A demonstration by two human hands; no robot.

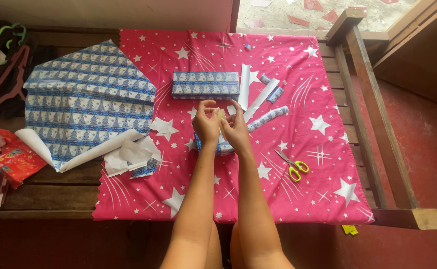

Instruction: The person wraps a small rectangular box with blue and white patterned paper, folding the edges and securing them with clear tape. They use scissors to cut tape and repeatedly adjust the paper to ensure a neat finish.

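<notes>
Both hands meet over the middle of a pink star-printed cloth (pixel 298 149) spread on a slatted wooden tabletop (pixel 54 192). The left hand (pixel 207 124) and the right hand (pixel 237 128) are raised side by side, fingers pinched together on a small pale, see-through strip (pixel 222 118) held between them; it looks like tape, though it is too small to be sure. Each hand is closed on one side of that strip.

Just beneath the hands, partly hidden by them, lies a small parcel (pixel 223 146) in blue-and-white patterned paper, resting on the cloth. Beyond the hands, farther up the cloth, sits a wrapped box (pixel 206 85) in the same paper, long and flat. To its right lie white paper strips (pixel 258 97) and a few rolled offcuts (pixel 270 117) of the blue paper.

Scissors (pixel 292 164) with yellow-green handles lie on the cloth to the right of the right forearm, apart from it. On the left, a large sheet (pixel 86 107) of the blue paper overlaps the cloth's edge, with torn white scraps (pixel 131 154) near its lower corner. Red packaging (pixel 15 158) lies at the tabletop's far left.
</notes>
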